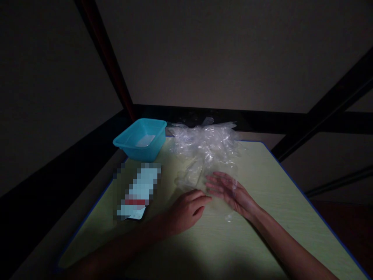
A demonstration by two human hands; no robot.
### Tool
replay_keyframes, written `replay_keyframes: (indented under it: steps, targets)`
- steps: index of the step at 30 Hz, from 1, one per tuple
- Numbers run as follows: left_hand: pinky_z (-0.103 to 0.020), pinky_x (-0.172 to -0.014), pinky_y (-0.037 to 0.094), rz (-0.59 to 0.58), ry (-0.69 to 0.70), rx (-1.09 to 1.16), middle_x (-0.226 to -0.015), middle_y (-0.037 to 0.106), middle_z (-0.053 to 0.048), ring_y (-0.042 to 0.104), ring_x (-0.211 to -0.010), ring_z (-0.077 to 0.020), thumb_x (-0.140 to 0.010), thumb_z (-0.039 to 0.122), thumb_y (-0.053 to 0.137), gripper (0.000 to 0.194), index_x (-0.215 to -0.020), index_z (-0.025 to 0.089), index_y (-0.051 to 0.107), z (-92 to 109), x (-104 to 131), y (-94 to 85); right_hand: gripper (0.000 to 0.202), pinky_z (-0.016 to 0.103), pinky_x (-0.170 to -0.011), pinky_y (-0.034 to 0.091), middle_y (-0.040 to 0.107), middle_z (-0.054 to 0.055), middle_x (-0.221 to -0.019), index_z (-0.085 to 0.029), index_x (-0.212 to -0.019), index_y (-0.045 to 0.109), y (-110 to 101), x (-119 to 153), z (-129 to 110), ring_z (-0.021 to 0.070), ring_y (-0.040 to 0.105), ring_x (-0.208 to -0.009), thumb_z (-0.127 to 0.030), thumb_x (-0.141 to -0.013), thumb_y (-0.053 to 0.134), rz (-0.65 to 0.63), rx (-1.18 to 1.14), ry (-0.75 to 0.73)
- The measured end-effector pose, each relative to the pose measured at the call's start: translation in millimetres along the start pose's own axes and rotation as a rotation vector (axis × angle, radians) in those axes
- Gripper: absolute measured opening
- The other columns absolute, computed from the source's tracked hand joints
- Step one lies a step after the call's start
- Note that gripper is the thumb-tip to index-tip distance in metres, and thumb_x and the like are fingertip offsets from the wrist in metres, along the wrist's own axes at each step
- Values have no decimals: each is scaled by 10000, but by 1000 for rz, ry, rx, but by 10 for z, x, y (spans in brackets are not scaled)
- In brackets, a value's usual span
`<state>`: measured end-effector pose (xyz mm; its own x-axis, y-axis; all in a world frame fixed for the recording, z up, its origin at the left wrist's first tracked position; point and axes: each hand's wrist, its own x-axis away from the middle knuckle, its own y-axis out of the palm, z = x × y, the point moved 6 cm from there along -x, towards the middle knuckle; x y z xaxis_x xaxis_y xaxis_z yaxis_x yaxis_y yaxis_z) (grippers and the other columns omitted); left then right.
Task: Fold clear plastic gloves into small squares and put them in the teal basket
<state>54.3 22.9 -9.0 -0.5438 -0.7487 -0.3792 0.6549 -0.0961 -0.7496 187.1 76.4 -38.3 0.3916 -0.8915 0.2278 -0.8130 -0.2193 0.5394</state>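
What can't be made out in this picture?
In the head view:
Lit device: screen content, masked by pixelation.
Blue basin: part of its inside, behind its near side.
Left hand: whether it pinches the clear film, too faint to tell.
Right forearm: remainder, cut by bottom edge.

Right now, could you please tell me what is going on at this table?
A person is handling a thin, clear plastic piece with both hands. The right hand, fingers extended, shows through the plastic; whether it is inside or behind is hard to tell. The left hand is curled beside it, its grip unclear. Beyond them lies a crumpled heap of clear plastic, with a blue basin at the table's far left corner and a mostly blurred-out flat object nearer.
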Motion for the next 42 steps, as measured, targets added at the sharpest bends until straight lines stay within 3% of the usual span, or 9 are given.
replay_keyframes:
  steps: [7,11,16,21,25,32,37,40,42]
  targets:
    - [-222,-699,476,69,31,-5,-823,626,-44,587,-764,-136,-795,38,462,258,-935,166,638,-27,32,-23,281,360,-788,523,709,94,-933,-177,-931,581,-159,-35,-151,193,689,-793,-435,-865,489,132,-62,36]
    - [-204,-650,459,90,77,4,-759,600,-34,571,-707,-122,-773,5,451,245,-775,155,645,-7,42,-49,367,360,-746,519,712,64,-854,-223,-993,526,-256,-4,-327,189,681,-731,-522,-783,563,217,85,-67]
    - [-195,-631,454,151,66,65,-773,591,-41,577,-703,-120,-771,6,430,238,-749,149,620,-32,56,-80,580,350,-691,510,664,17,-834,-241,-1120,466,-316,40,-477,176,647,-696,-352,-622,742,251,474,-200]
    - [-192,-622,450,197,38,48,-762,596,-44,580,-678,-118,-724,-19,404,253,-701,149,591,-62,62,-94,385,279,-536,482,589,4,-781,-166,-913,590,-309,45,-476,122,582,-573,-280,-572,729,103,724,-180]
    - [-192,-593,442,221,0,-8,-718,596,-34,575,-633,-115,-695,-8,382,249,-652,156,563,-74,69,-140,205,255,-522,481,577,-19,-652,-145,-757,614,-317,82,-412,98,557,-527,-245,-597,696,-35,774,-19]
    - [-223,-572,463,153,-82,-140,-675,628,-28,592,-603,-130,-698,42,329,246,-577,172,499,-150,95,-224,108,210,-511,487,616,-7,-560,-123,-702,640,-244,234,-279,93,593,-503,-219,-659,667,-230,931,257]
    - [-268,-593,494,256,-29,-223,-775,633,-46,610,-664,-157,-683,63,343,306,-874,160,562,-73,137,-367,168,189,-468,487,633,-19,-568,-151,-868,685,-64,518,-159,78,592,-452,-225,-727,632,-502,852,456]
    - [-247,-556,473,314,77,-208,-781,605,-48,586,-645,-145,-768,85,358,265,-956,154,531,55,161,-391,242,198,-453,492,653,-12,-587,-171,-984,678,62,610,-189,87,600,-448,-227,-758,610,-599,829,431]
    - [-237,-546,459,240,173,-221,-744,598,-43,568,-628,-141,-800,92,374,221,-923,159,544,130,155,-312,196,220,-494,515,675,5,-627,-174,-943,691,153,575,-250,110,632,-513,-232,-780,599,-583,902,272]
